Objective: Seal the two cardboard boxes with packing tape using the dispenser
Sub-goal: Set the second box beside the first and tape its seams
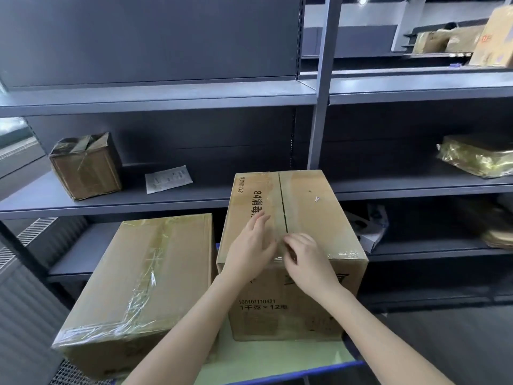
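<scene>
The left hand point(251, 247) lay flat and open on the top of the taller cardboard box point(305, 218), with the fingers stretched forward beside the middle seam point(283, 201). It gripped nothing. The right hand point(304, 259) rested at the near top edge of the same box, with its fingers curled down; they seemed to press or pinch the clear packing tape point(342, 254) at that edge, but I could not tell if something was really held between them. Both hands were close together, nearly touching, just at the near end of the seam.

This taller box stood upright on a pale green surface with a blue edge point(277, 359), and it carried black printed characters on its top and front. Glossy tape ran along the seam and over the near edge. To its left, just beside it, a lower and wider cardboard box point(144, 282) lay on the same surface, already covered with wrinkled clear tape along the middle and the near edge.

Behind both boxes stood grey metal shelves point(166, 98). On the middle shelf there was a small taped carton point(86, 166) at the left, a flat white packet point(168, 179) near it, and a package in shiny yellow wrap point(477, 158) far at the right. The tape dispenser was not seen in this view.
</scene>
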Action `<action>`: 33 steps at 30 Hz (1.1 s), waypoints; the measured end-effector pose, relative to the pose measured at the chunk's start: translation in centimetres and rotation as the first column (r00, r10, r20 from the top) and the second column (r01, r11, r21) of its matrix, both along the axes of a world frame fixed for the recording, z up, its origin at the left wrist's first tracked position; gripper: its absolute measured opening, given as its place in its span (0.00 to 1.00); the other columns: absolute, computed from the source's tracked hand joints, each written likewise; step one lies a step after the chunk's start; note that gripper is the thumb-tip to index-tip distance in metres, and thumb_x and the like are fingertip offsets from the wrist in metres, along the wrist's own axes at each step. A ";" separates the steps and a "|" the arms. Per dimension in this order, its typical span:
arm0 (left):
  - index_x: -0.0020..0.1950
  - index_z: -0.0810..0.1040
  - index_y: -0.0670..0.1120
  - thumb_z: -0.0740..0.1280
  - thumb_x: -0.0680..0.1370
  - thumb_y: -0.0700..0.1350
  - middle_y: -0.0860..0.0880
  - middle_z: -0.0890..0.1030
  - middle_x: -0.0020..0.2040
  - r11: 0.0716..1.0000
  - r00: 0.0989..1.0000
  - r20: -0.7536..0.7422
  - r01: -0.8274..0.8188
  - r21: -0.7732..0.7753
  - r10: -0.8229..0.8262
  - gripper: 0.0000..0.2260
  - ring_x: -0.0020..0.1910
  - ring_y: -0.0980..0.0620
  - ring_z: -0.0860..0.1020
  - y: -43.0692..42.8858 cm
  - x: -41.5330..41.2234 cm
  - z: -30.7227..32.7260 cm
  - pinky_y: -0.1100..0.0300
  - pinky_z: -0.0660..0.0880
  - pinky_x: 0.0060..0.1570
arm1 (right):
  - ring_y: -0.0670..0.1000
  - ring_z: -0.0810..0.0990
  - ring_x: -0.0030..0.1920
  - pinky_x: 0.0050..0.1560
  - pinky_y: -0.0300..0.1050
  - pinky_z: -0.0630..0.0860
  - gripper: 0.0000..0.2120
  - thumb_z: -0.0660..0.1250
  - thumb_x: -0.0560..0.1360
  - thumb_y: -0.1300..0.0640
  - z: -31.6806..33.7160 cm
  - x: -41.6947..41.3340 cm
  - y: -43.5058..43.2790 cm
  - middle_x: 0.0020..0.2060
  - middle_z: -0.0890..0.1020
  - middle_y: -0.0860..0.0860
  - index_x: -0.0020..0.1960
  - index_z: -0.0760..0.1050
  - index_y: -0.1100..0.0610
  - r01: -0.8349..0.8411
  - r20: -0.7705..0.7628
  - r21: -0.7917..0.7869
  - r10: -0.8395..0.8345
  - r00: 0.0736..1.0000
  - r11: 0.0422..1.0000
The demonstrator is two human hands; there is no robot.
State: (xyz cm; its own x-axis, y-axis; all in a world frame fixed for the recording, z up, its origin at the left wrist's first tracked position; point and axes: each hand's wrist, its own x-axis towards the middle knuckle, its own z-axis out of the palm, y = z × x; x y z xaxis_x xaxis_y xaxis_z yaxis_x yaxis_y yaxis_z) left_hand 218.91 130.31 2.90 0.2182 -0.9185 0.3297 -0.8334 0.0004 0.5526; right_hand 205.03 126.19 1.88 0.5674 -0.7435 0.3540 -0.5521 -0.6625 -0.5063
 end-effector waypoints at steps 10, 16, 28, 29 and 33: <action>0.66 0.74 0.47 0.59 0.80 0.50 0.53 0.73 0.68 1.000 0.977 0.215 -0.009 -0.021 0.013 0.17 0.72 0.57 0.63 -0.6 0.1 -1.7 0.64 0.62 0.65 | 0.53 0.77 0.56 0.56 0.45 0.75 0.11 0.64 0.75 0.58 -1.5 0.1 -0.2 0.53 0.81 0.53 0.55 0.79 0.60 0.013 -0.036 -0.247 -0.023 0.999 0.969; 0.66 0.74 0.46 0.59 0.80 0.50 0.52 0.74 0.67 0.999 0.970 0.244 0.003 -0.038 0.006 0.17 0.71 0.55 0.64 -0.4 0.2 -1.9 0.63 0.63 0.66 | 0.53 0.76 0.58 0.59 0.46 0.73 0.13 0.60 0.77 0.57 -1.6 -0.2 0.0 0.55 0.80 0.53 0.57 0.78 0.60 -0.021 -0.049 -0.246 0.009 0.999 0.969; 0.66 0.73 0.46 0.61 0.79 0.48 0.52 0.70 0.70 0.968 0.948 0.202 0.250 0.012 -0.248 0.16 0.64 0.52 0.72 -1.9 -6.4 0.5 0.58 0.71 0.58 | 0.53 0.74 0.61 0.65 0.47 0.70 0.18 0.55 0.74 0.60 -3.4 -7.2 0.0 0.56 0.80 0.54 0.58 0.78 0.64 0.108 0.087 -0.300 -0.086 0.993 0.948; 0.66 0.73 0.46 0.61 0.79 0.48 0.52 0.71 0.69 0.960 0.940 0.198 0.279 0.023 -0.278 0.16 0.62 0.52 0.73 -2.2 -7.2 0.7 0.59 0.71 0.57 | 0.53 0.74 0.61 0.65 0.47 0.70 0.18 0.55 0.75 0.60 -3.6 -8.0 -0.2 0.55 0.80 0.55 0.57 0.78 0.63 0.159 0.126 -0.300 -0.126 0.984 0.940; 0.66 0.73 0.47 0.60 0.79 0.50 0.53 0.71 0.68 0.941 0.914 0.222 0.329 0.076 -0.338 0.17 0.63 0.53 0.72 -3.8 -9.3 0.9 0.60 0.70 0.57 | 0.52 0.71 0.62 0.65 0.48 0.68 0.20 0.54 0.75 0.61 -5.3 -11.8 -1.1 0.59 0.77 0.53 0.62 0.75 0.60 0.306 0.212 -0.267 -0.254 0.944 0.914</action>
State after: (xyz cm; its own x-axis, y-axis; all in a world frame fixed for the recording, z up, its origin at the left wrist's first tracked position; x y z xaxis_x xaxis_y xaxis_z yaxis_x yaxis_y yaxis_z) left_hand 209.64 126.53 3.78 -0.1804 -0.9371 0.2988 -0.8919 0.2839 0.3519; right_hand 193.25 125.07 -3.37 0.2635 -0.7116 0.6513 -0.6599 -0.6254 -0.4163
